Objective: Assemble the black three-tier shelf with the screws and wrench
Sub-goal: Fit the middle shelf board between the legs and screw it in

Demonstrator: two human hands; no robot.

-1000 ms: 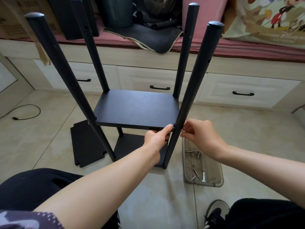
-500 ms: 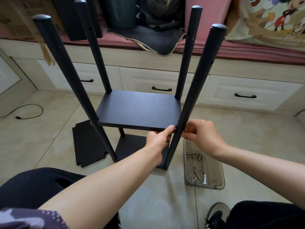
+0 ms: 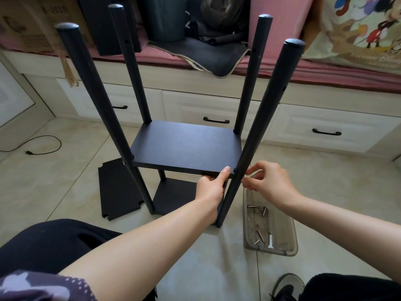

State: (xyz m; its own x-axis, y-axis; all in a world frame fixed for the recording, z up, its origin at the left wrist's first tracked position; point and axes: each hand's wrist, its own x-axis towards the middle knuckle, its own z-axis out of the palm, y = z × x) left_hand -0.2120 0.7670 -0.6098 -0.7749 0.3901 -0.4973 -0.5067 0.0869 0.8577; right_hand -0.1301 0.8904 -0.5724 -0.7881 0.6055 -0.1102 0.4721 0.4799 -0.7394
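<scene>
- The black shelf [image 3: 186, 146] stands on the tiled floor [image 3: 54, 187], with open floor on your left.
- Your left hand [image 3: 211, 187] still grips the middle board's front edge.
- Your right hand [image 3: 268, 181] pinches at the near right post [image 3: 260, 127]; what it holds is hidden.
- The tray [image 3: 282, 250] beside it holds screws [image 3: 259, 235] and the wrench [image 3: 270, 241].
- No writing is readable.

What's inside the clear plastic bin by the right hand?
The bin holds several loose screws and a small flat wrench. The right hand covers its far end, so anything there is hidden.
</scene>
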